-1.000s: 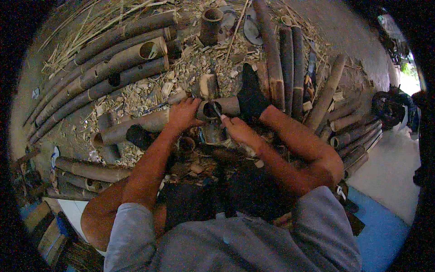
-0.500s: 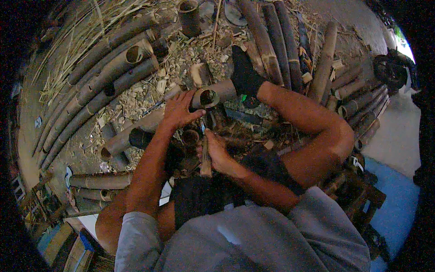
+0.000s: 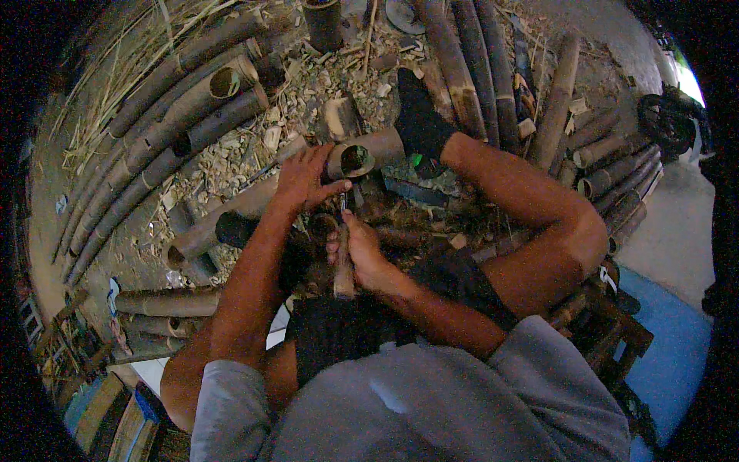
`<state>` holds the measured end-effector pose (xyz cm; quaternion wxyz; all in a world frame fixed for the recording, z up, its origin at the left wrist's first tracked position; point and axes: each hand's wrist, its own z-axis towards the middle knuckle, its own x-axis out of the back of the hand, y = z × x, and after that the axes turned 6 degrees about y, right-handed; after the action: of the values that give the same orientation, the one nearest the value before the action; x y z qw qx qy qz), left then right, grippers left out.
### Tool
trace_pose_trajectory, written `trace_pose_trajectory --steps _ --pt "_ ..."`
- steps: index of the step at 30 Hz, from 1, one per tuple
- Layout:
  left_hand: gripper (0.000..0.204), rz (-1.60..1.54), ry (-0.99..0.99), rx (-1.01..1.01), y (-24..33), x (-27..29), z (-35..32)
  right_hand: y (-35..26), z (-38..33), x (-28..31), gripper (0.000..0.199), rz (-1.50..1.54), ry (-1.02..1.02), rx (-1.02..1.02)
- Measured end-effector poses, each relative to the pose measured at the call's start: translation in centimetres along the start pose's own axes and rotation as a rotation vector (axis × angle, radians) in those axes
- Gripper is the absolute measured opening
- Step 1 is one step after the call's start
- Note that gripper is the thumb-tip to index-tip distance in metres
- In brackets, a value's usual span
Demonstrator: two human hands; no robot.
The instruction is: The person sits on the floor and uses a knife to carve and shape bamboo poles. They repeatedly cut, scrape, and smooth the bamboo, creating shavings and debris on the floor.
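Note:
A thick bamboo pole [image 3: 382, 149] lies crosswise in front of me, with a dark hole [image 3: 356, 160] cut in its upper side. My left hand [image 3: 302, 182] grips the pole just left of the hole, fingers over the top and thumb pointing right. In my right hand [image 3: 364, 251] is a knife [image 3: 343, 271], held by its long wooden handle. Its short blade points away from me, close to the left thumb and the pole's near side; whether it touches the bamboo I cannot tell. My black-covered right foot [image 3: 422, 115] rests against the pole's right end.
Pale wood chips [image 3: 258, 146] cover the ground. Several dark bamboo poles [image 3: 154, 146] lie at the left, others [image 3: 462, 77] at the far right. An upright bamboo piece [image 3: 323, 27] stands at the back. At the right are stacked bamboo lengths [image 3: 616, 177] and a wheel [image 3: 666, 127].
The knife and my right hand have shifted slightly, the handle tilting a little left. My left hand stays on the pole, its thumb slightly higher. The view has moved slightly.

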<state>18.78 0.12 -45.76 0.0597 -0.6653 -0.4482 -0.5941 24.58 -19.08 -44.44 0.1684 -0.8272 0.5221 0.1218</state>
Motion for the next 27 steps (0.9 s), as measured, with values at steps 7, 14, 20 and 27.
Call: trace_pose_trajectory --steps 7,14,20,27 --pt "0.109 0.061 0.041 0.079 1.3 -0.4 -0.3 2.8 3.1 1.0 0.042 0.118 0.120 0.037" --pt "0.100 0.175 0.143 0.137 2.7 -0.6 -0.7 5.6 8.5 0.8 0.049 -0.021 0.396 0.618" --pt "0.098 0.147 0.196 0.086 2.4 -0.6 -1.4 -2.0 1.6 4.2 0.050 -0.273 0.216 0.054" --pt "0.103 0.192 0.098 0.095 2.3 -0.4 -1.3 -14.9 -2.1 7.1 0.062 -1.266 0.144 0.113"
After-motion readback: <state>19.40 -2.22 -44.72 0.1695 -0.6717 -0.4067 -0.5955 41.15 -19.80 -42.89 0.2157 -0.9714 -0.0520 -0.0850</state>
